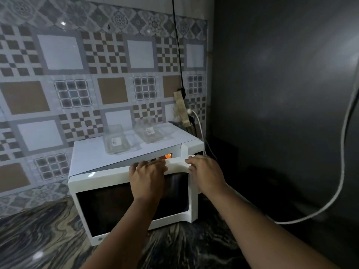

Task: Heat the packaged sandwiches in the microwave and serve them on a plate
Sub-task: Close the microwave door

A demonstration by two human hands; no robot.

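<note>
A white microwave [93,158] stands on the marbled counter against the tiled wall. Its dark-windowed door [108,206] is ajar, swung out a little at the right, and an orange light glows in the gap at the top. My left hand [147,177] lies over the door's top edge, fingers curled over it. My right hand [206,171] grips the door's upper right corner. Two clear plastic packages [116,140] [149,133] with small white labels rest on top of the microwave. What they hold is hard to make out.
A dark grey fridge side [281,94] rises close on the right. A power strip [181,107] hangs on the wall behind the microwave, with a black cord above and a white cable [340,171] looping down the right. Marbled counter [38,239] spreads to the left and front.
</note>
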